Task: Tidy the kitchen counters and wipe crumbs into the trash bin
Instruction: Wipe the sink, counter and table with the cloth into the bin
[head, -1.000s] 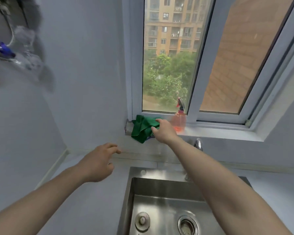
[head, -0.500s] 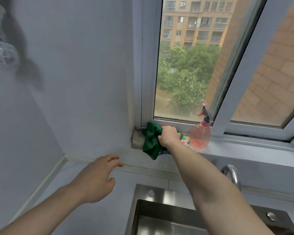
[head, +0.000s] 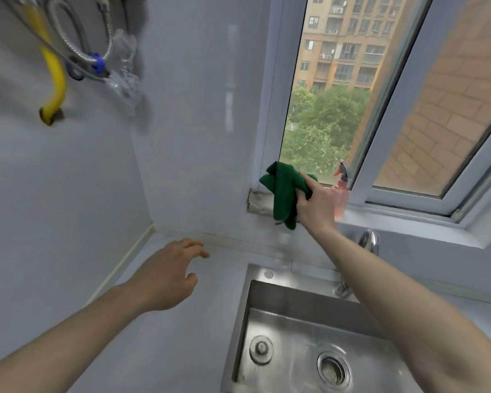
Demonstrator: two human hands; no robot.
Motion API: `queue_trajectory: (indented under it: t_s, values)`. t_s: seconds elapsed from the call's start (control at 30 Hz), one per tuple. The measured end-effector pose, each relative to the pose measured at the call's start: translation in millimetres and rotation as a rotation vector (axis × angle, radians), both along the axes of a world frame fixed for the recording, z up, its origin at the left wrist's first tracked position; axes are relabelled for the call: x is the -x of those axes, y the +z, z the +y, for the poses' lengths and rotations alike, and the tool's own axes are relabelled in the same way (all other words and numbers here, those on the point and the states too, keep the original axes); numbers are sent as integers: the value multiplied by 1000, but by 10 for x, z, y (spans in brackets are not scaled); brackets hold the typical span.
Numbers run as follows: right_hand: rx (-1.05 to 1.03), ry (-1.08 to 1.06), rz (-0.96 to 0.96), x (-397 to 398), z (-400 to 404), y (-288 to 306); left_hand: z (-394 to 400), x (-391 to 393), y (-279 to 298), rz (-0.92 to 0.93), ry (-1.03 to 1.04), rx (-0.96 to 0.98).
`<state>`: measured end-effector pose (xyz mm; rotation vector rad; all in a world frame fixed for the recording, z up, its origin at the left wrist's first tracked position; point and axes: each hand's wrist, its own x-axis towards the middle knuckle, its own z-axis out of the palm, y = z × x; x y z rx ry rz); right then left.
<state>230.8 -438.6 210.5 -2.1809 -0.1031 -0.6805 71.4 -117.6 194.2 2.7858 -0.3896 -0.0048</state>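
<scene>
One green cloth (head: 284,194) now lifted off the windowsill (head: 380,222), gripped in the right hand (head: 315,205); left hand (head: 165,279) hovers relaxed, empty; wiping can begin.

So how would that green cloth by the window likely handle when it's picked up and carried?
Probably floppy: the green cloth hangs in loose folds below the right hand gripping it. Likely light, since a bunched grip at one edge seems enough to hold it. It looks unlikely to slip or break, though trailing ends could brush the spray bottle standing close behind.
</scene>
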Motion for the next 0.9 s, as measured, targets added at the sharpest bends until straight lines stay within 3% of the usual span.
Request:
queue_trajectory:
  t_s: [0.17, 0.5, 0.77, 0.9]
  values:
    - [-50, 129, 46, 1351, 591, -45, 434, 1114, -117, -12, -1, 61]
    - [-82, 519, 352, 3652, 2076, -1023, 1723, 3782, -838, 218, 312, 110]
    - [-167, 647, 492, 4660, 2232, -1334, 1571, 5342, -1307, 328, 559, 155]
    - [-110, 701, 583, 5144, 2329, -1496, 1442, 5836, -1469, 395, 628, 180]
